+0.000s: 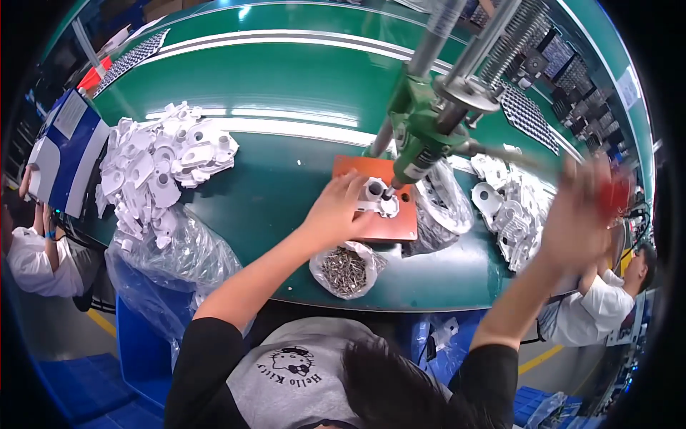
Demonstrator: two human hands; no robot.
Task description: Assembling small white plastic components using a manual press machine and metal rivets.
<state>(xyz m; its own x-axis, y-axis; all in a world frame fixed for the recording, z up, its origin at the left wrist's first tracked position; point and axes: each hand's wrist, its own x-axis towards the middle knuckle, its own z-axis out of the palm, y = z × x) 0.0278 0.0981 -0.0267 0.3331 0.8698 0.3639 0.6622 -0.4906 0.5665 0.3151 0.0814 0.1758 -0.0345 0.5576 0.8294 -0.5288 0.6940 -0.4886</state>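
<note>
On an orange plate (389,230) sits a small white plastic part (388,206), held at its left side by the closed fingers of my left hand (337,209). The tip of a green hand press (420,146) comes down onto or just over that part; whether they touch I cannot tell. Smeared by motion, my right hand (577,214) is closed on the press lever (518,159) at its red knob (616,196). Just in front of the plate lies an open plastic bag of small metal screws or pins (344,273).
White plastic parts are heaped at left (153,161) and at right (509,214). A clear bag (443,204) lies behind the press tip. Below the table's front edge stands a blue bin (146,343). Co-workers sit at left (53,261) and right (597,307).
</note>
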